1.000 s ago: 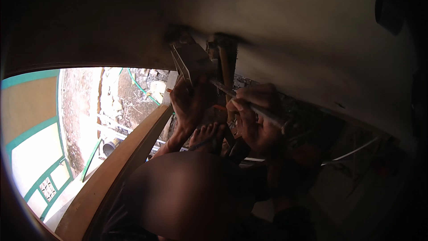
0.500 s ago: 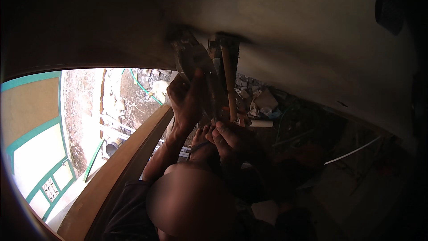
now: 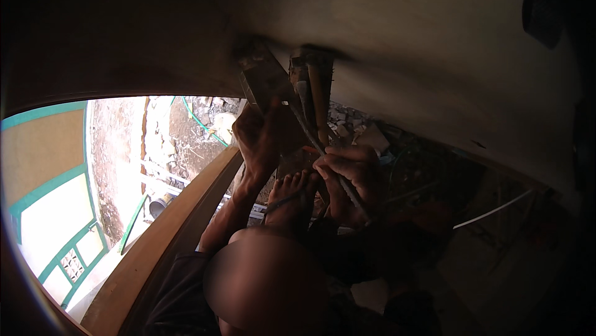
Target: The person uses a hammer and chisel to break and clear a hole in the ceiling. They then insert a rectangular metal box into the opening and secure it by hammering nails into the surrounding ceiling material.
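My left hand [image 3: 251, 137] is closed round the edge of a dark, flat, block-like piece [image 3: 267, 78], its thumb laid along the face. In my right hand [image 3: 349, 171] is a long thin dark rod [image 3: 305, 126], pinched between thumb and fingers. The rod slants from beside the block's edge down to the right, past my palm; its exact kind is too dark to tell. Just right of the block stands a narrow dark upright [image 3: 301, 63] with a wooden stick [image 3: 318, 97] against it. Below my hands is a sandalled foot [image 3: 288, 196].
A pale wall-like surface [image 3: 422, 75] spans the upper right. At left, a wooden beam [image 3: 161, 236] runs diagonally beside a bright opening. Rubble [image 3: 351, 122] lies beyond the uprights. A bucket [image 3: 159, 204], a green hose [image 3: 202, 123] and a white tube [image 3: 490, 210] are farther off.
My right hand has moved right and slightly up, its fingers now farther from the block. The rod now shows clearly along its length. My left hand stays in place.
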Demonstrator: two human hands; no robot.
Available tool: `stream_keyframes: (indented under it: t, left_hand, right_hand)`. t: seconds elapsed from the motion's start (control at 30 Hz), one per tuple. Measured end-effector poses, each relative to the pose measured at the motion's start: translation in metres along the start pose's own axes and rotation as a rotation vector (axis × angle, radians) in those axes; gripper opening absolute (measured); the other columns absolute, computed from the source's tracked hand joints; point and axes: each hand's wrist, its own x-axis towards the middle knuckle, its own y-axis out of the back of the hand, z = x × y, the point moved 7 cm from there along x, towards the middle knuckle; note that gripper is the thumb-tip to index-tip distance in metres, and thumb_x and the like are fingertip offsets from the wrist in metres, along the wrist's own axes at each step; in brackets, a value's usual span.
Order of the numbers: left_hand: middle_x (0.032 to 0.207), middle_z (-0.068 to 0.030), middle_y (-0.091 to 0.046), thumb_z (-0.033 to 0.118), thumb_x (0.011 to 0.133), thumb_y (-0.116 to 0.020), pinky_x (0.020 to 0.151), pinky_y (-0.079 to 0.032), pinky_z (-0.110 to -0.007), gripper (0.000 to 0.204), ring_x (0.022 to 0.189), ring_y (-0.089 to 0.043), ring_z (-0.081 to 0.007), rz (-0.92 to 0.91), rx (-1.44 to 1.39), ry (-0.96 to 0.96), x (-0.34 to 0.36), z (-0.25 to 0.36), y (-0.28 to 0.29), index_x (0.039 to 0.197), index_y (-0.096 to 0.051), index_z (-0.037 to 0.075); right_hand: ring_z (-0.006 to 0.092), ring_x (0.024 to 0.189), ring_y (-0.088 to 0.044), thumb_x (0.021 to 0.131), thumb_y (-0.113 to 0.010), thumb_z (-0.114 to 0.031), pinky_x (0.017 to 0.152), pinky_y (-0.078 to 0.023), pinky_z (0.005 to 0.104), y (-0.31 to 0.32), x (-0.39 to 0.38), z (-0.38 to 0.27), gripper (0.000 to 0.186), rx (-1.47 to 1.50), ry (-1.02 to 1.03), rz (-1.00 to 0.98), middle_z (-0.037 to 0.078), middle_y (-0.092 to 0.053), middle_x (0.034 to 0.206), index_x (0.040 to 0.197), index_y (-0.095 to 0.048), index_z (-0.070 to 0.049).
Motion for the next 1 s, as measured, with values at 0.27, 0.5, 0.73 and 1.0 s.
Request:
stream_keyframes:
  t: [0.27, 0.5, 0.73, 1.0]
  left_hand:
    - [0.067, -0.0046, -0.058, 0.016, 0.086, -0.067, 0.05, -0.036, -0.029, 0.017, 0.057, -0.046, -0.0079, -0.058, 0.095, -0.161, -0.001, 0.011, -0.007, 0.081, -0.063, -0.001]
    - [0.079, -0.0087, -0.058, 0.011, 0.085, -0.065, 0.055, -0.04, -0.031, 0.012, 0.061, -0.053, -0.016, -0.04, 0.27, -0.271, 0.0, 0.023, 0.002, 0.088, -0.063, 0.0]
    - [0.076, -0.0099, -0.06, 0.012, 0.086, -0.064, 0.059, -0.043, -0.031, 0.014, 0.065, -0.056, -0.0155, -0.01, 0.249, -0.22, 0.005, 0.018, 0.0, 0.088, -0.064, -0.001]
    - [0.066, -0.0039, -0.061, 0.021, 0.088, -0.066, 0.051, -0.041, -0.028, 0.023, 0.059, -0.052, -0.0077, -0.015, 0.168, -0.101, 0.008, 0.0, 0.001, 0.081, -0.063, -0.001]
  right_hand:
    - [0.0184, 0.076, -0.063, 0.085, -0.059, 0.006, 0.066, -0.051, 0.0289, 0.032, 0.03, 0.022, 0.014, 0.142, -0.125, -0.163, 0.013, -0.058, 0.091, 0.098, -0.057, 0.001]
    - [0.0235, 0.083, -0.064, 0.078, -0.07, 0.003, 0.07, -0.052, 0.0325, 0.013, 0.043, 0.019, 0.018, 0.218, -0.08, -0.267, 0.013, -0.061, 0.094, 0.093, -0.06, -0.002]
    - [0.0216, 0.08, -0.066, 0.078, -0.07, 0.007, 0.064, -0.055, 0.0304, -0.008, 0.009, 0.03, 0.023, 0.115, 0.055, 0.012, 0.015, -0.061, 0.087, 0.095, -0.061, -0.003]
    - [0.0313, 0.087, -0.065, 0.088, -0.063, -0.012, 0.074, -0.056, 0.0402, -0.047, -0.032, 0.04, 0.03, 0.209, -0.212, -0.267, 0.022, -0.062, 0.101, 0.114, -0.057, 0.002]
